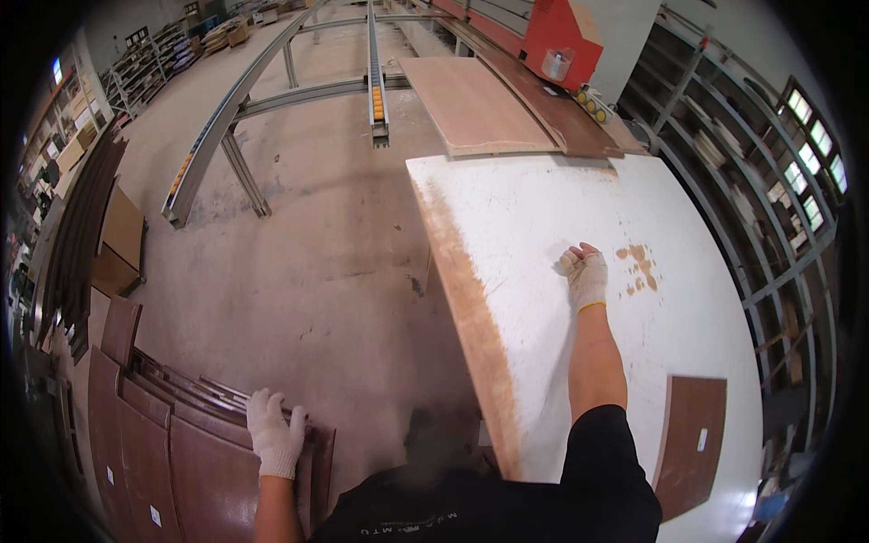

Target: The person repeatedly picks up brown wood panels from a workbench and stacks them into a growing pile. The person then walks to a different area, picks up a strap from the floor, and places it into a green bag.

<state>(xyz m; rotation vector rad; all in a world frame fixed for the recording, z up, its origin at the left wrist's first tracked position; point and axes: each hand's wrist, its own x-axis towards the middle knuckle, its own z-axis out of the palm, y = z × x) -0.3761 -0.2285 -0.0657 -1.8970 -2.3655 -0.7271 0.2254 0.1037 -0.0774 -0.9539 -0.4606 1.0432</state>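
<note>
My left hand (275,433) rests on the panels (208,466) near their far right corner — grasping, I can't tell; my right hand (587,276), loosely curled — released — is between the side edges of the table (679,335).

Lower left of frame: left grip (275,433) in an off-white knit glove (277,447), fabric covering the fingers, plain cuff (278,468) at the wrist. Right of centre: right grip (586,276) in a similar pale work glove (591,286), thin yellow edging (592,306) round its wrist end; some fingertips (589,247) look uncovered. Right forearm (596,357) bare between glove and sleeve. Bottom centre: black top (489,511), short right sleeve (602,448), plain dark hem. Small pale lettering (407,525) on the cloth, lower edge; some of it blurred.
</note>
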